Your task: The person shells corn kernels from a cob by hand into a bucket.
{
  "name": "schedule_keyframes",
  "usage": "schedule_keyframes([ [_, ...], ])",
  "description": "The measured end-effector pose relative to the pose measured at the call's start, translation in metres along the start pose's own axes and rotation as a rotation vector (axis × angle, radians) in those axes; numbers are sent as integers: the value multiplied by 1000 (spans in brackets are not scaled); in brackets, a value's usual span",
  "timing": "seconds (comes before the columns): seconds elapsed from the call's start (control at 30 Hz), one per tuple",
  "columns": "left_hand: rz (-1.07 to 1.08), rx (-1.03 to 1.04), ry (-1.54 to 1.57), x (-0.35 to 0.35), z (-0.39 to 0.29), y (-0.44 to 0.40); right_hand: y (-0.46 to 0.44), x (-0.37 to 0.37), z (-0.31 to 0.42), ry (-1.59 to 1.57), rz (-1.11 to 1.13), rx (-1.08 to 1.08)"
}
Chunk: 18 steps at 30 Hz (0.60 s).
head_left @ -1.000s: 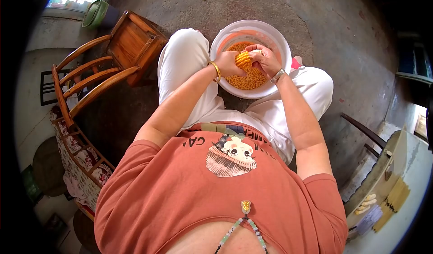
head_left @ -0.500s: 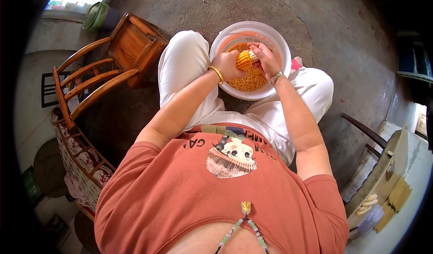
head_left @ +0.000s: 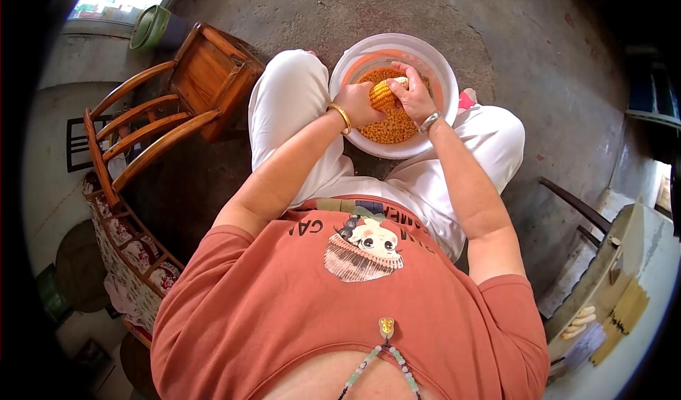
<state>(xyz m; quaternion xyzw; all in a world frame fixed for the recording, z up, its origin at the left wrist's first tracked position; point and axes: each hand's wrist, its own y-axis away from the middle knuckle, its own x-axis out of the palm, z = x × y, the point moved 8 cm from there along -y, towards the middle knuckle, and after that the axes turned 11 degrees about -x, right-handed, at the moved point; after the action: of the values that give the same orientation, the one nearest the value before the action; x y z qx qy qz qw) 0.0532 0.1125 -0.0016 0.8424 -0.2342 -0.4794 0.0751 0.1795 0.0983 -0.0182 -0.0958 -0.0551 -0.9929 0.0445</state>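
Note:
A corn cob (head_left: 384, 95) with yellow kernels and a pale bare part at its right end is held over a white tub (head_left: 448, 80). My left hand (head_left: 357, 105) is wrapped round the cob's left side. At its right end, my right hand (head_left: 413, 99) grips the cob with the thumb on it, some fingers raised. Loose corn kernels (head_left: 389, 131) lie in the tub below both hands. The tub stands between my knees, and its inner wall looks orange at the far side. Part of the cob is hidden by my fingers.
A wooden chair (head_left: 206, 73) lies to the left of my knee, near a green bin (head_left: 150, 28). Behind it is a wooden frame with floral cloth (head_left: 135, 286). At the lower right, several pale cobs (head_left: 579, 322) rest on a ledge beside a dark bar (head_left: 576, 203).
My right hand has shifted slightly on the cob, with its fingers now more raised and spread. The cob's pale end shows less than half a second ago. My left hand has hardly moved.

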Motion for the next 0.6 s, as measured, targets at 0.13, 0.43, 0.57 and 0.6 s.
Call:
schedule_keyframes([
  [0.13, 147, -22, 146, 7, 6, -5, 1, -1, 2, -12, 36, -21],
  [0.43, -14, 46, 16, -8, -7, 9, 3, -10, 1, -42, -2, 89],
  [0.57, -126, 146, -161, -8, -16, 15, 9, -14, 0, 115, -14, 256],
  [0.6, -142, 165, -172, -7, -17, 15, 10, -14, -2, 140, 3, 272],
])
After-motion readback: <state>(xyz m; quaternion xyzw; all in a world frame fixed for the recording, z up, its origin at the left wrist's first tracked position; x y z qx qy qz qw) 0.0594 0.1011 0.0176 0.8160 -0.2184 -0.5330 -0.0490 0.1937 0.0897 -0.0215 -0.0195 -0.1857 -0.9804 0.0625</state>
